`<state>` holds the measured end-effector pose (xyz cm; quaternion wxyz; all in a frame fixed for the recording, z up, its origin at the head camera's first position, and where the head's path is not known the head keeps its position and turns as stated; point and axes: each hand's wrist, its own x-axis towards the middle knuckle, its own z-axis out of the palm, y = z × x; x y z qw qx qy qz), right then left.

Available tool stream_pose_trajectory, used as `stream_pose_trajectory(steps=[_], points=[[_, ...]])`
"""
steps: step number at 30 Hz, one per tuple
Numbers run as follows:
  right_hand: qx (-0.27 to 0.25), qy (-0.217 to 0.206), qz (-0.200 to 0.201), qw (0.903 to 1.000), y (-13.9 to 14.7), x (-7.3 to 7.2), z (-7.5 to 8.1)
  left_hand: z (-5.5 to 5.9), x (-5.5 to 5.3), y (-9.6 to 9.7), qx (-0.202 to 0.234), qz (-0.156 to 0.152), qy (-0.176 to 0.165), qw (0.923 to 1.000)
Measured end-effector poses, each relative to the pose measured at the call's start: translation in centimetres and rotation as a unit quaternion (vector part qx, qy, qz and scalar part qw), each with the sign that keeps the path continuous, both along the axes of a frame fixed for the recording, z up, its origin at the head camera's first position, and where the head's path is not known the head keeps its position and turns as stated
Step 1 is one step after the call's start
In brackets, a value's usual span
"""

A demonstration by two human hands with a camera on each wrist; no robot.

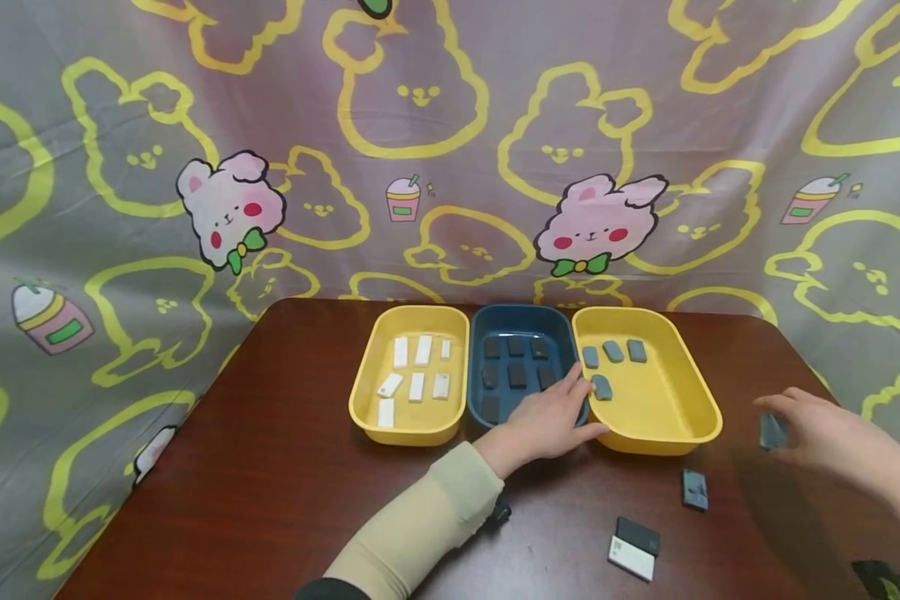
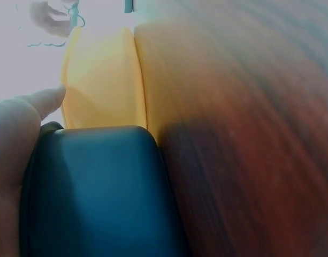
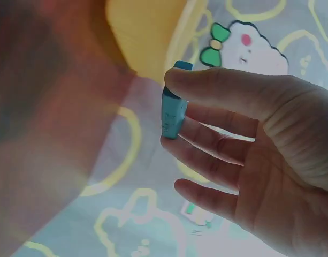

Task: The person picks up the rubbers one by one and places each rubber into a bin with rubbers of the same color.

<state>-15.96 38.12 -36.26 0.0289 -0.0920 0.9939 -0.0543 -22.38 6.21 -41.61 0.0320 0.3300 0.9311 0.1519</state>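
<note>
To the right of the yellow tray [image 1: 708, 417], my right hand [image 1: 832, 433] holds a small grey-blue block [image 1: 772, 432] above the table. The right wrist view shows the block [image 3: 174, 110] pinched between thumb and fingertips, the other fingers spread. My left hand [image 1: 543, 417] lies across the adjoining rims of the blue tray [image 1: 480, 321] and this yellow tray, its fingers extended. The fingertips are close to a grey-blue block [image 1: 602, 387] inside the yellow tray; whether they touch it I cannot tell. Several grey-blue blocks [image 1: 613, 351] sit in that tray.
Several black blocks [image 1: 517, 376] lie in the blue tray, several white ones [image 1: 416, 387] in the left yellow tray [image 1: 360, 417]. On the table [image 1: 270, 467] lie a grey-blue block [image 1: 694, 489], a black block [image 1: 637, 535] and a white block [image 1: 632, 558]. A patterned cloth [image 1: 465, 250] hangs behind.
</note>
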Motion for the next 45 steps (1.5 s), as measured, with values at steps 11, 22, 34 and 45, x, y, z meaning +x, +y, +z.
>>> stream_pose_trajectory(steps=[11, 22, 34, 45], points=[[-0.024, 0.040, 0.044, 0.9980, -3.3, -2.4, 3.2, 0.1, 0.0, -0.1, 0.006, -0.005, 0.001, 1.0000], [-0.016, 0.037, 0.101, 0.9940, -8.4, -5.8, 1.6, 0.0, 0.0, 0.0, 0.009, -0.007, 0.000, 0.9999], [-0.012, 0.006, 0.160, 0.9871, -10.4, -9.1, -1.2, -0.1, 0.0, -0.1, 0.016, -0.006, -0.005, 0.9998], [0.009, -0.028, 0.162, 0.9864, -10.5, -10.8, -3.0, -0.1, 0.0, -0.1, 0.015, -0.008, -0.002, 0.9999]])
